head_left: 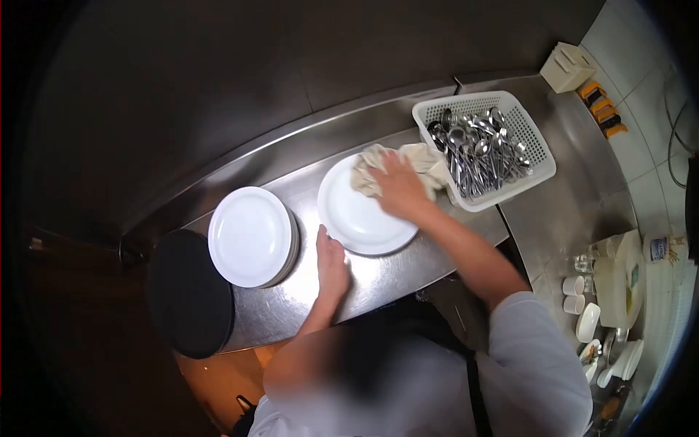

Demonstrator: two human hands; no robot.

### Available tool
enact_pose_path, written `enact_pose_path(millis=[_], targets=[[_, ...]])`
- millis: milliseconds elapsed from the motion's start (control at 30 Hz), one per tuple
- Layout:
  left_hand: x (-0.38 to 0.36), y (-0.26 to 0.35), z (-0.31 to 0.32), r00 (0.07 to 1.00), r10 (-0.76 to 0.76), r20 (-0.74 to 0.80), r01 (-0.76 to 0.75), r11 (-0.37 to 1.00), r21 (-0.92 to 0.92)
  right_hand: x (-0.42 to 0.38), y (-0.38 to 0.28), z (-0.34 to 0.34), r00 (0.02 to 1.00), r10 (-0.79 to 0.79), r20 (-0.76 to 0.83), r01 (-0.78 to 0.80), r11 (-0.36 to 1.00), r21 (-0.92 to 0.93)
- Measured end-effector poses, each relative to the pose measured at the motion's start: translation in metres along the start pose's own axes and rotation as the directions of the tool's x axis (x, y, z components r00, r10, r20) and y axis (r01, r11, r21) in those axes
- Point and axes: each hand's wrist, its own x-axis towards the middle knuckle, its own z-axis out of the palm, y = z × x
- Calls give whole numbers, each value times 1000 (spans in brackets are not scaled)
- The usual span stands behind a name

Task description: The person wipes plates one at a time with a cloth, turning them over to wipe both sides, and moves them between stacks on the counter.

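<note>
A white plate [357,218] lies on the steel counter in front of me. My right hand [399,188] presses a crumpled beige cloth [368,175] onto the upper right of this plate, with part of the cloth bunched over the rim towards the basket. At the plate's lower left edge is my left hand [333,266], its fingers stretched out along the rim; whether it bears on the plate is hard to see. Left of that hand stands a stack of white plates [250,237].
A white perforated basket [539,142] full of spoons and other cutlery [480,149] stands at the right. A black round tray [191,295] sits at the counter's left end. White cups [574,295] and dishes are at far right, near a tiled wall [644,138].
</note>
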Motion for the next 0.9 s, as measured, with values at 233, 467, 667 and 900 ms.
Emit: enact_pose_path(millis=[233, 467, 667, 900], targets=[[9, 15, 10, 986, -164, -43, 102, 775, -624, -53, -65, -34, 889, -316, 330, 139, 875, 464], [36, 47, 17, 969, -239, -68, 186, 879, -440, 16, 11, 3, 996, 78, 41, -79, 997, 25], [84, 29, 6, 977, -209, -29, 177, 889, -423, 0, -75, 3, 946, -289, 149, 182, 851, 492], [136, 31, 11, 969, 161, -189, -40, 852, 523, -95, -1, -20, 951, 51, -306, -16, 993, 115]])
